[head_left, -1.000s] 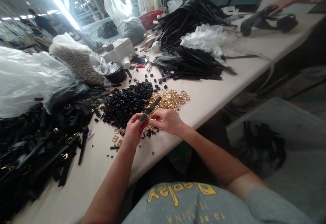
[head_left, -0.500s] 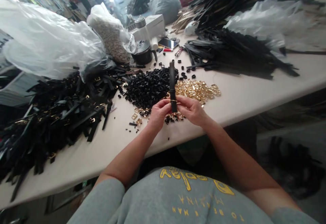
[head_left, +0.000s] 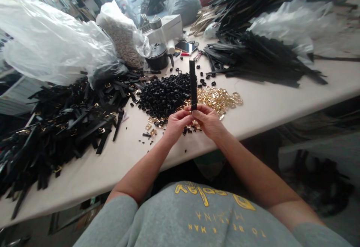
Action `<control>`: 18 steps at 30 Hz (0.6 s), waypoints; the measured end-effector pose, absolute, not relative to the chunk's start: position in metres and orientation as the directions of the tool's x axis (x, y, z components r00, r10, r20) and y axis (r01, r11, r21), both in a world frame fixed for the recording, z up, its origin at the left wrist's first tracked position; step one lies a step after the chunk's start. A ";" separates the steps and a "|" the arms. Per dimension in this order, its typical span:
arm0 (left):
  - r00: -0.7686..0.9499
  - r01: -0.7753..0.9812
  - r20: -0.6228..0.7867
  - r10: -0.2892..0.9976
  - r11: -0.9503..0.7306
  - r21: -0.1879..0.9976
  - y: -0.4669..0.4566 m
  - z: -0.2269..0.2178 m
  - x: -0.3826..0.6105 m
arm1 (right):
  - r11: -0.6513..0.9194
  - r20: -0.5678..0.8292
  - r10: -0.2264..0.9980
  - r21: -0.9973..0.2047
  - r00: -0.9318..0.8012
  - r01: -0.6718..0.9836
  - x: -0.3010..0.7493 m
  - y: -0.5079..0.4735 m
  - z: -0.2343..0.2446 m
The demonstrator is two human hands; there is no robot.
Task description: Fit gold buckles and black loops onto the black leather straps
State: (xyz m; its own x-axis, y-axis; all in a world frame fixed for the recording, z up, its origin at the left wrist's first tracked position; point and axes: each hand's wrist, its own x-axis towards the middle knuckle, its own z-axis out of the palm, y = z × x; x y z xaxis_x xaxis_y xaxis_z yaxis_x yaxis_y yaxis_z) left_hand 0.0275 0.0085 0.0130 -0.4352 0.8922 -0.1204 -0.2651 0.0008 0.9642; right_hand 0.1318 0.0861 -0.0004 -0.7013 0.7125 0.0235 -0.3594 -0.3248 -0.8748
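My left hand (head_left: 176,124) and my right hand (head_left: 208,120) meet over the table's near edge, both pinched on the lower end of a short black strap (head_left: 192,84) that points straight away from me. Whether a gold buckle sits on the strap between my fingers is hidden. Just beyond my hands lie a heap of black loops (head_left: 165,95) and a heap of gold buckles (head_left: 218,99). A few loose buckles and loops lie under my hands.
A big pile of black straps with buckles (head_left: 62,127) fills the left of the white table (head_left: 267,104). Plain black straps (head_left: 261,61) lie at the right rear. Clear plastic bags (head_left: 47,41), a black pot (head_left: 159,56), a phone (head_left: 186,47) and a white box (head_left: 168,25) stand behind.
The strap swung from slanting right to pointing straight away, and my hands slid down to its near end. The camera turned left, so the person at the far right left the view.
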 end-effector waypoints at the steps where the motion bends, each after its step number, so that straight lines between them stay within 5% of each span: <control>1: -0.424 -0.246 -0.124 0.897 0.017 0.969 0.005 0.014 0.024 | -0.316 0.025 0.716 -0.880 -0.698 -0.355 0.132 0.086 0.001; 6: -0.605 -0.062 -0.040 0.795 0.003 0.998 -0.027 0.025 -0.026 | -0.172 0.103 0.752 -0.923 -0.651 -0.344 0.138 0.090 0.010; 9: -0.669 0.189 0.054 0.742 0.100 0.977 -0.055 0.029 -0.066 | -0.134 0.122 0.731 -0.939 -0.671 -0.317 0.142 0.092 0.013; 14: -0.486 0.695 0.154 0.861 0.273 0.666 -0.081 0.028 -0.096 | -0.152 0.109 0.672 -0.948 -0.732 -0.280 0.143 0.091 0.011; 18: -0.359 0.854 0.144 0.922 0.262 0.449 -0.079 0.021 -0.094 | -0.158 0.091 0.654 -0.954 -0.751 -0.253 0.141 0.089 0.008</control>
State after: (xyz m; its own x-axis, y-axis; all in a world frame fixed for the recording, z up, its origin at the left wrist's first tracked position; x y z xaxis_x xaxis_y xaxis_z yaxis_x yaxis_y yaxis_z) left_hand -0.0942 -0.0791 0.0210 -0.3588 0.9223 0.1440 0.8542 0.2622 0.4490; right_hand 0.1412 0.0887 0.0084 -0.7508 0.6542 0.0911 -0.2532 -0.1577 -0.9545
